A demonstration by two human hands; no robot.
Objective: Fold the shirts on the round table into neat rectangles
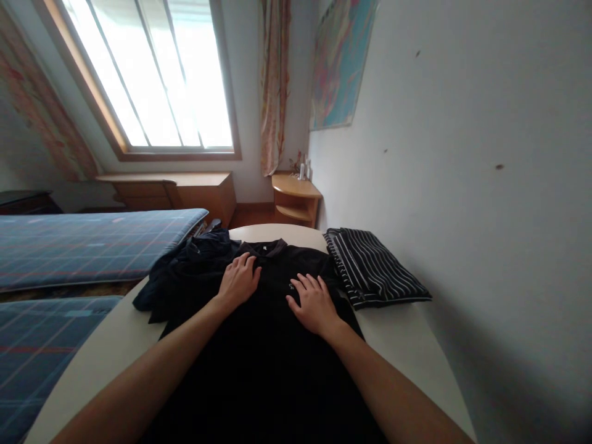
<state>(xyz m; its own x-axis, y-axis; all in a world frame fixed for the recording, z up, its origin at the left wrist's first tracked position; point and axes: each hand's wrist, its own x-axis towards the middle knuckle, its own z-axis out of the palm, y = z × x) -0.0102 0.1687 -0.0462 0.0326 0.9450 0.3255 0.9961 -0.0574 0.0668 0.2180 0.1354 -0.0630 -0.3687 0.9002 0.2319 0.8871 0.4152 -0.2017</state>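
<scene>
A black collared shirt (272, 345) lies spread front side up on the white table (398, 351), its collar pointing away from me. My left hand (239, 280) rests on the shirt just below the left of the collar, fingers stretched out. Flat on the chest, beside a small light logo, lies my right hand (314, 302) with its fingers spread. Neither hand grips the cloth. A folded black-and-white striped garment (374, 265) sits right of the shirt. Left of it is a heap of dark clothing (185, 268), partly against the shirt's sleeve.
Two blue plaid mattresses (92, 246) are at the left, close to the table's edge. A white wall (485, 234) runs along the right. Beyond the table stand a wooden corner shelf (296, 185) and a wooden desk (194, 179) under the window.
</scene>
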